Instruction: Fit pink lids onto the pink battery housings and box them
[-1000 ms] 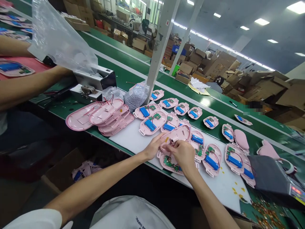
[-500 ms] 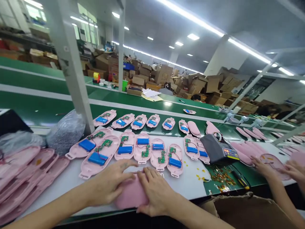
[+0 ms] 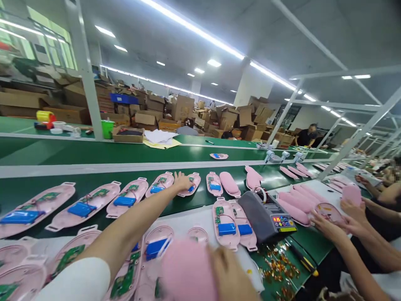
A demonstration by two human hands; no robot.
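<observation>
My left hand (image 3: 182,182) reaches far forward over the green belt. Its fingers look spread over the left end of a pink shell half (image 3: 194,184) with a blue battery inside; a firm grip does not show. Close to me, my right hand (image 3: 233,274) grips the edge of a smooth pink cover (image 3: 189,269), both smeared by motion. Beneath and behind that cover lie open pink shells holding blue battery packs (image 3: 156,248) and green circuit boards (image 3: 127,276). My left forearm hides part of this row.
A grey tape dispenser (image 3: 263,213) stands right of centre. Beside it are amber tape scraps (image 3: 280,263) and a yellow-black screwdriver (image 3: 308,264). At right, a co-worker's hands (image 3: 328,228) handle a pink shell. More open shells (image 3: 83,205) line the belt; a post (image 3: 89,79) rises at left.
My left hand has left the pink cover and stretched forward to the belt's shells. The right hand has lifted the cover and moved right. The view has turned right.
</observation>
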